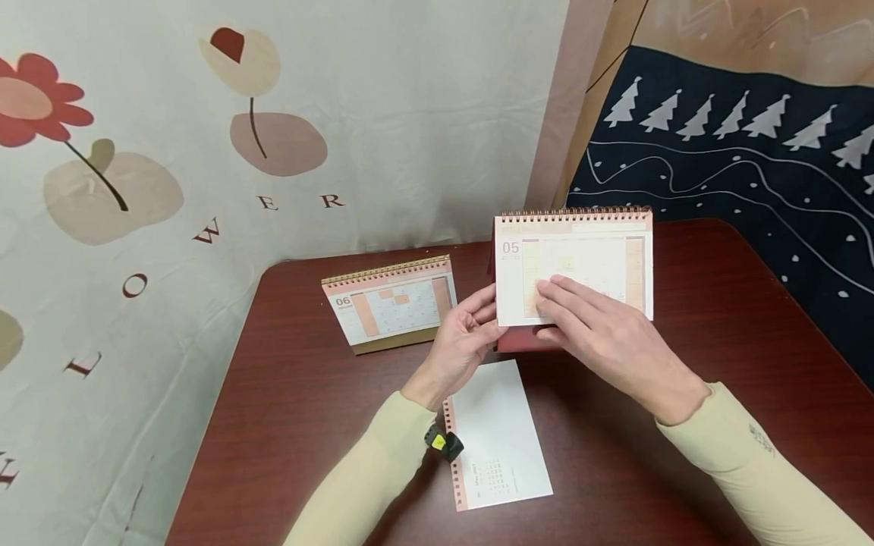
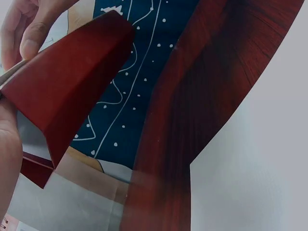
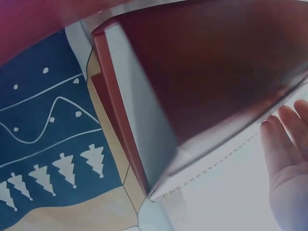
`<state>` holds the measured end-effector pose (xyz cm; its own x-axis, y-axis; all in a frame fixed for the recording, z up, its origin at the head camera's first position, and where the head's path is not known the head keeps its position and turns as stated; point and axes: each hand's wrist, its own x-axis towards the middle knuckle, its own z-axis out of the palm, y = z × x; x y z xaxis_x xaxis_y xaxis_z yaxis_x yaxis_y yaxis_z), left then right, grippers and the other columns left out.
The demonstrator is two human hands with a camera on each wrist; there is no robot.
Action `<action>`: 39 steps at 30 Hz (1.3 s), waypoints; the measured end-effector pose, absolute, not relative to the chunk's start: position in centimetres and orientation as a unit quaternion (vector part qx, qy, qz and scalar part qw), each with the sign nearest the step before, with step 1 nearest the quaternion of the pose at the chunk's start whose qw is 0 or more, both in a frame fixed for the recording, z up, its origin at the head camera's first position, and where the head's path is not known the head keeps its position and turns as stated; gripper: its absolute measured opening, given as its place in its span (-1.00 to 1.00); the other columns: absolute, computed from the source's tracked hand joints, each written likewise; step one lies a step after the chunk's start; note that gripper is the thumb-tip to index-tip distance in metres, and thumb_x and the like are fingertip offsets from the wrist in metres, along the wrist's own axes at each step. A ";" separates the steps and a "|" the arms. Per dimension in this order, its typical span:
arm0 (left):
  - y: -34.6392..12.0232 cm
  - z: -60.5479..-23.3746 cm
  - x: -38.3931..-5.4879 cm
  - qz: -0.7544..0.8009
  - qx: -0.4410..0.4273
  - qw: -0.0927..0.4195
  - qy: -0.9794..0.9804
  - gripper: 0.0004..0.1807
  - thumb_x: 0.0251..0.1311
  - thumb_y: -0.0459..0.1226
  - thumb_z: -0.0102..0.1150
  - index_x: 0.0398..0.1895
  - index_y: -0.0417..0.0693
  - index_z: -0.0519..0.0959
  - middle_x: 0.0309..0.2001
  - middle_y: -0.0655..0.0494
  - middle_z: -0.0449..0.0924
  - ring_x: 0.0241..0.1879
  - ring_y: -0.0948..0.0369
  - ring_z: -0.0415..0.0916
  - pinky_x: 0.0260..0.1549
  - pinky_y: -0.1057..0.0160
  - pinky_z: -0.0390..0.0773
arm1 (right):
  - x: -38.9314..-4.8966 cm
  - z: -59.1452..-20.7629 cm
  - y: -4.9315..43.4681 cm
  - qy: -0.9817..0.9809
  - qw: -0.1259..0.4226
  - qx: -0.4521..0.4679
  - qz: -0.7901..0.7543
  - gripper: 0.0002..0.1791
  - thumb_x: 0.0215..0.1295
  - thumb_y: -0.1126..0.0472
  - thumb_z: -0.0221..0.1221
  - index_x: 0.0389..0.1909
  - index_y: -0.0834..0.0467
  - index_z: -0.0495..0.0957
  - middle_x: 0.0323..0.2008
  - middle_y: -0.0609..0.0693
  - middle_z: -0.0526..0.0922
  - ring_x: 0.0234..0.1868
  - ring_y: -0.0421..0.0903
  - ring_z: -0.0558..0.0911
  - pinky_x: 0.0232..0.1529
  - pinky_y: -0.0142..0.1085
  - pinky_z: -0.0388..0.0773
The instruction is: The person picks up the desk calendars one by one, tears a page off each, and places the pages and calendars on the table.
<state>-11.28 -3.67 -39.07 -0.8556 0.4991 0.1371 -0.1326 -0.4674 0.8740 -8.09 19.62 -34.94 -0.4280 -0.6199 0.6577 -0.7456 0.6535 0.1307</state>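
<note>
A spiral-bound desk calendar (image 1: 573, 243) marked 05 is held up off its flat position, its page facing me. My left hand (image 1: 470, 335) holds its lower left edge, thumb near the front corner. Across the page lies my right hand (image 1: 608, 334), fingers extended over the printed grid and covering part of it. The calendar's red stand (image 2: 72, 72) fills the upper left of the left wrist view, folded into a hollow wedge. In the right wrist view, the right hand's fingers (image 3: 279, 144) are beside the white pages, below the dark red stand (image 3: 216, 67).
A second desk calendar (image 1: 396, 303) showing 06 stands tilted to the left. Below the hands, a loose white calendar sheet (image 1: 501, 432) with punched holes lies on the dark red wooden table (image 1: 273, 425). Printed curtains hang behind the table.
</note>
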 end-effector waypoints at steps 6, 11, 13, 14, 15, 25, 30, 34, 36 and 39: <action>-3.6 -39.2 -11.4 0.837 0.190 0.181 0.480 -0.33 0.42 -0.69 -0.19 0.58 -0.41 0.07 0.41 -0.56 0.21 0.09 0.34 0.63 0.05 0.40 0.58 | -8.2 -34.4 19.9 -0.845 0.340 0.398 0.113 -0.47 0.67 -0.07 -0.11 0.14 0.25 0.64 0.18 0.19 0.66 0.18 0.14 0.63 0.10 0.07 0.62; -3.6 -39.3 -11.5 0.836 0.194 0.177 0.483 -0.35 0.41 -0.70 -0.19 0.57 -0.43 0.08 0.39 -0.58 0.21 0.09 0.33 0.63 0.07 0.40 0.57 | -8.3 -34.3 20.1 -0.848 0.326 0.402 0.115 -0.49 0.65 -0.06 -0.05 0.16 0.25 0.63 0.18 0.20 0.65 0.18 0.15 0.62 0.11 0.08 0.61; -3.6 -39.4 -11.5 0.835 0.194 0.176 0.484 -0.35 0.42 -0.70 -0.19 0.57 -0.44 0.08 0.39 -0.59 0.21 0.09 0.33 0.63 0.06 0.40 0.58 | -8.3 -34.3 20.2 -0.852 0.316 0.402 0.110 -0.56 0.61 0.00 0.04 0.17 0.25 0.63 0.19 0.21 0.64 0.19 0.16 0.61 0.13 0.08 0.60; -3.6 -39.4 -11.6 0.835 0.195 0.176 0.483 -0.35 0.42 -0.70 -0.19 0.57 -0.44 0.08 0.39 -0.59 0.21 0.09 0.33 0.63 0.06 0.40 0.58 | -8.3 -34.3 20.2 -0.855 0.311 0.402 0.107 -0.60 0.58 0.04 0.11 0.17 0.25 0.63 0.20 0.21 0.64 0.20 0.16 0.60 0.14 0.08 0.60; -3.6 -39.4 -11.6 0.836 0.195 0.176 0.482 -0.35 0.42 -0.70 -0.19 0.57 -0.44 0.08 0.39 -0.59 0.21 0.09 0.33 0.62 0.06 0.40 0.57 | -8.3 -34.2 20.2 -0.857 0.307 0.401 0.104 -0.62 0.53 0.08 0.18 0.17 0.25 0.63 0.20 0.22 0.63 0.21 0.16 0.59 0.15 0.08 0.59; -3.7 -39.5 -11.7 0.832 0.196 0.180 0.486 -0.35 0.43 -0.69 -0.19 0.57 -0.43 0.07 0.40 -0.55 0.21 0.11 0.34 0.61 0.09 0.39 0.56 | -8.3 -34.3 20.2 -0.859 0.302 0.402 0.098 -0.60 0.51 0.06 0.22 0.18 0.25 0.63 0.20 0.23 0.64 0.22 0.16 0.59 0.17 0.07 0.58; -3.9 -39.4 -11.7 0.830 0.211 0.195 0.478 -0.29 0.39 -0.70 -0.17 0.60 -0.38 0.04 0.43 -0.52 0.20 0.14 0.31 0.60 0.07 0.40 0.57 | -8.2 -34.4 20.3 -0.858 0.302 0.404 0.098 -0.50 0.25 0.23 0.44 0.20 0.25 0.63 0.22 0.22 0.64 0.23 0.16 0.60 0.15 0.07 0.59; -4.1 -39.4 -11.6 0.827 0.226 0.212 0.469 -0.20 0.31 -0.72 -0.12 0.62 -0.32 0.02 0.46 -0.50 0.18 0.16 0.25 0.61 -0.03 0.40 0.61 | -8.0 -34.4 20.4 -0.860 0.297 0.410 0.071 -0.57 0.44 0.24 0.27 0.27 0.27 0.59 0.27 0.24 0.59 0.28 0.17 0.56 0.18 0.07 0.56; -4.2 -39.4 -11.6 0.827 0.231 0.217 0.466 -0.17 0.28 -0.72 -0.10 0.63 -0.30 0.01 0.47 -0.51 0.17 0.15 0.22 0.62 -0.06 0.39 0.63 | -8.0 -34.5 20.5 -0.862 0.294 0.411 0.052 -0.60 0.50 0.27 0.19 0.29 0.30 0.57 0.30 0.25 0.57 0.31 0.17 0.54 0.21 0.05 0.54; -4.2 -39.5 -11.7 0.830 0.233 0.218 0.458 -0.14 0.25 -0.72 -0.11 0.64 -0.30 -0.01 0.47 -0.53 0.14 0.12 0.23 0.62 -0.04 0.39 0.63 | -7.8 -34.6 20.4 -0.858 0.302 0.414 0.022 -0.63 0.57 0.38 0.05 0.30 0.35 0.54 0.31 0.27 0.56 0.33 0.17 0.54 0.24 0.02 0.53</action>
<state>-11.67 -4.20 -39.54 -0.7965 0.5746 0.1882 -0.1475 -0.4864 0.8612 -7.85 20.39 -34.58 -0.4737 -0.6982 0.5368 -0.7243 0.6556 0.2136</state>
